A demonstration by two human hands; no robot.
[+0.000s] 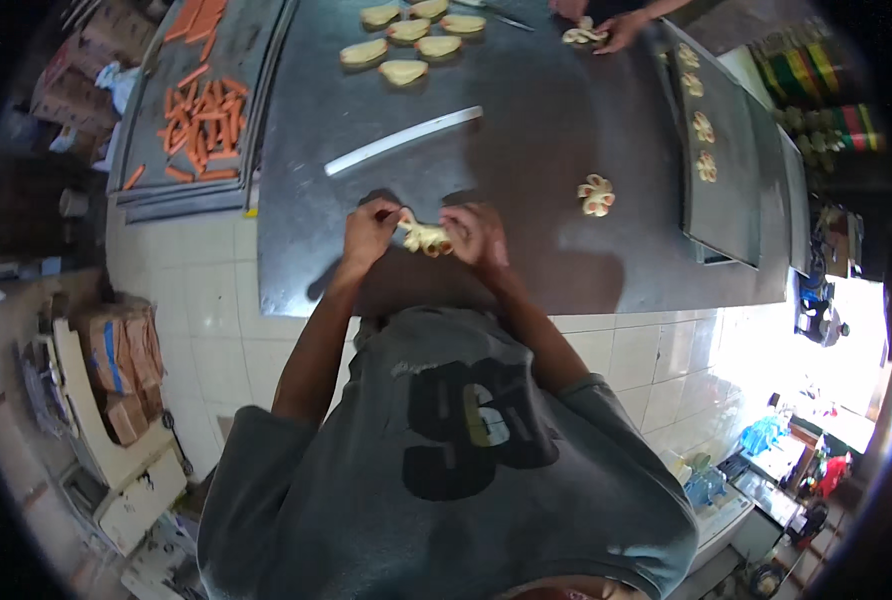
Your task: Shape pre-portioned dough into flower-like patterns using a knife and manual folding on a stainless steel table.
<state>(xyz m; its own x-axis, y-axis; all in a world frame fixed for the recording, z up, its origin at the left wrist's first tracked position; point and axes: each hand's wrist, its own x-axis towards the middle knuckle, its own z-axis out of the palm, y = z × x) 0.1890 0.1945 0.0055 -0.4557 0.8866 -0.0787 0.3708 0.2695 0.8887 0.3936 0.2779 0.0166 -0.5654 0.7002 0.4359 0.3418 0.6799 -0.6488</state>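
Between my two hands, just above the near part of the dark table (pixel 541 262), hangs a piece of cut dough with sausage slices (pixel 427 240). My left hand (pixel 371 228) pinches its left end, and my right hand (pixel 477 236) grips its right end. To the right lies a flower-shaped dough piece with sausage slices (pixel 596 195). Beyond my hands is a long white strip (pixel 403 141), perhaps a ruler. Several folded dough pieces (pixel 403 71) rest at the far side. My fingertips are partly hidden by my own hands.
A tray with orange sausages (pixel 204 125) stands at the left. On the right edge a dark tray (pixel 721 205) bears several flower-shaped dough pieces. At the far side a co-worker's hand (pixel 621 32) handles another dough flower (pixel 584 34). A knife (pixel 501 15) lies near the far edge.
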